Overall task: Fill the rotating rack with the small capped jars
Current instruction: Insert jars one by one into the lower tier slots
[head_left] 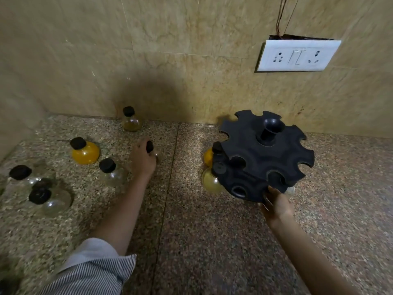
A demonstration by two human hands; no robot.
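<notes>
A black rotating rack (263, 154) with notched slots stands on the granite counter at the right. Two capped jars hang in its left slots, an orange one (208, 156) and a yellowish one (211, 182). My right hand (276, 204) grips the rack's near rim. My left hand (143, 159) is closed around a clear jar with a black cap (149, 146) at mid-counter; the jar's body is mostly hidden. Loose jars stand to the left: an orange one (85, 151), a clear one (112, 174), a brownish one (131, 120) by the wall.
Several more clear black-capped jars (51, 199) cluster at the far left of the counter (191, 231). A tiled wall runs along the back. A white socket plate (297, 56) with loose wires hangs on the wall above the rack.
</notes>
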